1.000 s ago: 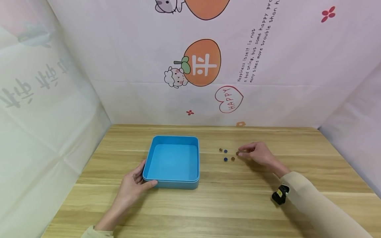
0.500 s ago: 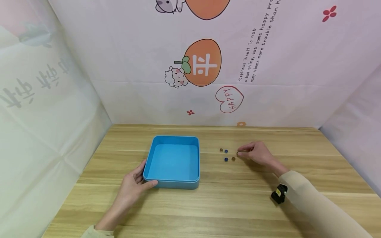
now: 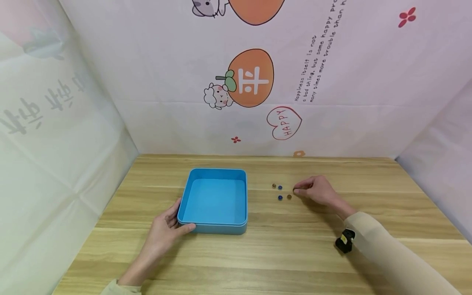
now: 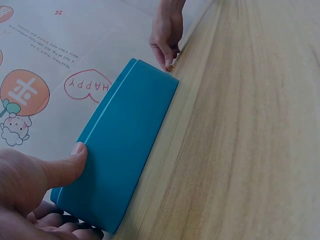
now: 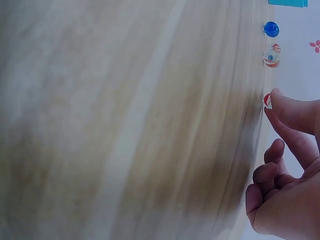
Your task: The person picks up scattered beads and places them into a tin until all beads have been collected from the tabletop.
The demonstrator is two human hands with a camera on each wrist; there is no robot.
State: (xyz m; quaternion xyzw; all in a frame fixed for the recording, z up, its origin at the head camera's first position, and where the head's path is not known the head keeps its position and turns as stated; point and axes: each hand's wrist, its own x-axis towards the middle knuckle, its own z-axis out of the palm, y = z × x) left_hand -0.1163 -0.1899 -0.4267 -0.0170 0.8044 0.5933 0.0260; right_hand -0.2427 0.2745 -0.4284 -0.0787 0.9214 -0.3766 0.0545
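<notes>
A square blue plastic box (image 3: 215, 200) without a lid stands on the table, with nothing inside. My left hand (image 3: 162, 233) holds its near left corner, thumb on the front wall and fingers around the left side. To the right of the box, my right hand (image 3: 318, 191) pinches a glass marble (image 5: 268, 101) with reddish swirls between thumb and index finger, at the tabletop. The hand mostly hides this marble in the head view. Several more marbles lie just left of it, among them a blue marble (image 3: 280, 198) and a brownish one (image 3: 289, 197).
The wooden table (image 3: 258, 262) ends at a white printed cloth (image 3: 169, 123) behind. More white cloth hangs at the left and right sides. A black device (image 3: 345, 241) is strapped to my right wrist.
The right thumb and index finger have closed in on the marble, which is now almost hidden between them. The left hand and the box have stayed in place.
</notes>
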